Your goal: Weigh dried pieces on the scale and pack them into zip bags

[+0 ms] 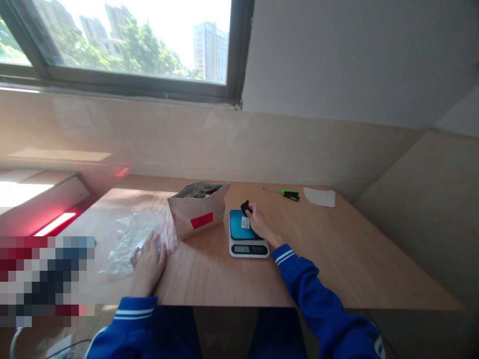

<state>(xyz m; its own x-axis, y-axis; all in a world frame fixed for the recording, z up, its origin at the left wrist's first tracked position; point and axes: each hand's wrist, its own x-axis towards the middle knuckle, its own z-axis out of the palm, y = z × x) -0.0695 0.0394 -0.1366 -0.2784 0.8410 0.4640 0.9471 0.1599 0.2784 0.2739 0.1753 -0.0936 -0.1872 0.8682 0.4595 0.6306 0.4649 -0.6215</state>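
So the right hand [260,222] is pinching a small black piece [245,207] just over the blue scale [239,224], left hand [148,264] lies open on a plastic bag [121,254]. The paper bag [189,219] looks pretty full, and the readout [249,249] is too small to read.

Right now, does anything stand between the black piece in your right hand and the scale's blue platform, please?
Nothing visible: the black piece in the right hand sits at the blue platform's far edge.
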